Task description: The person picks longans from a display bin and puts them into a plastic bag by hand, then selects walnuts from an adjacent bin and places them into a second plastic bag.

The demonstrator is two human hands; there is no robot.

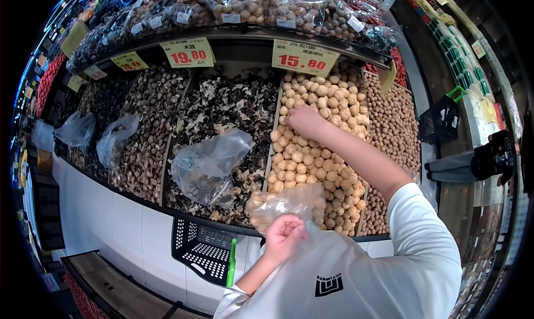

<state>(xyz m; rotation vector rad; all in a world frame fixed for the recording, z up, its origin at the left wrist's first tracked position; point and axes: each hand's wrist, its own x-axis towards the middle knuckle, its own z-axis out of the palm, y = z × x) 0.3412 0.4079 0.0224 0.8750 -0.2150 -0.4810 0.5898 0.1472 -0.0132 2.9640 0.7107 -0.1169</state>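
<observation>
At lower centre, the left hand pinches the plastic bag. At centre, the right hand touches walnuts (its grip I cannot tell). Loose pinching could drop the bag.

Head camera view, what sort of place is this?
Probably a supermarket's dry-goods section: what look like walnuts and dried fungus lie loose in bulk, price signs stand above them, and a black shopping basket is nearby.
</observation>
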